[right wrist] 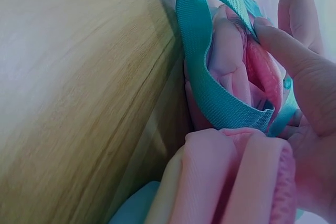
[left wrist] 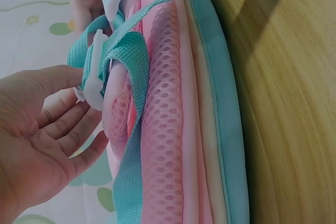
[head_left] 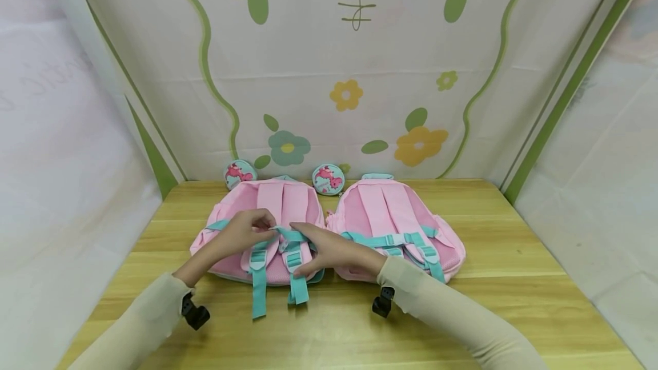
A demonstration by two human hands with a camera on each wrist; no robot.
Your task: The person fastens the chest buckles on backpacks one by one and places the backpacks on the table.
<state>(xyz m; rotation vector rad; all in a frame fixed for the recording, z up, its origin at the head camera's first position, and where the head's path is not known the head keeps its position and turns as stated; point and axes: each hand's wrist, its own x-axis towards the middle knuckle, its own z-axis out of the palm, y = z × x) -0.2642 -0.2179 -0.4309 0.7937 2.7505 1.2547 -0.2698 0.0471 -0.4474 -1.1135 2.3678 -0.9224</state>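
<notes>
Two pink backpacks lie side by side with their shoulder straps up. On the left backpack (head_left: 241, 196), both hands are at the teal webbing. My left hand (head_left: 247, 230) pinches a teal strap (head_left: 288, 234) with thumb and fingers, close to a white plastic buckle (left wrist: 96, 72). The right hand (head_left: 329, 247) curls its fingers around the strap from the other side, its thumb (right wrist: 278, 43) against the teal webbing (right wrist: 202, 66). Two teal strap ends (head_left: 259, 293) hang over the front of this bag. Part of the webbing is hidden behind the fingers.
The right backpack (head_left: 437, 227) has a teal chest strap (head_left: 370, 240) running across it. Round teal pouches (head_left: 328, 180) with a pink picture sit behind the bags. Wooden tabletop (head_left: 349, 324) extends in front, and flower-printed cloth (head_left: 308, 73) hangs behind.
</notes>
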